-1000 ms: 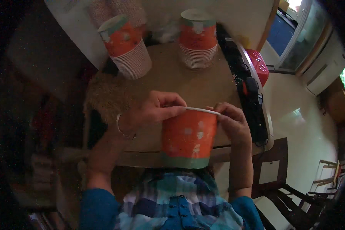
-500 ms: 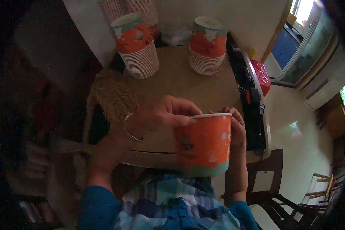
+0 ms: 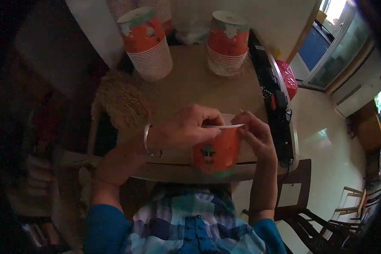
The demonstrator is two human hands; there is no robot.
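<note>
Between my hands, above the table's near edge, is an orange paper tub (image 3: 218, 148) with a green band at its base and a white rim. My left hand (image 3: 190, 126), with a silver bangle at the wrist, pinches the rim on the left. The fingers of my right hand (image 3: 257, 134) are closed on the rim at the right. The inside of the tub is mostly hidden behind the rim and fingers. Farther back stand two upside-down stacks of matching tubs, a left stack (image 3: 146, 46) and a right stack (image 3: 227, 44).
A shaggy brown cloth (image 3: 120, 99) lies at the table's left side. Along the right edge runs a dark strip with a black and red device (image 3: 279, 101) and cables. A red container (image 3: 287, 79) is beyond it. A dark wooden chair (image 3: 294, 190) stands at lower right.
The tub has turned and tipped, so its base shows less. My right hand has come round from the far side to the right of the rim. The view has shifted slightly.
</note>
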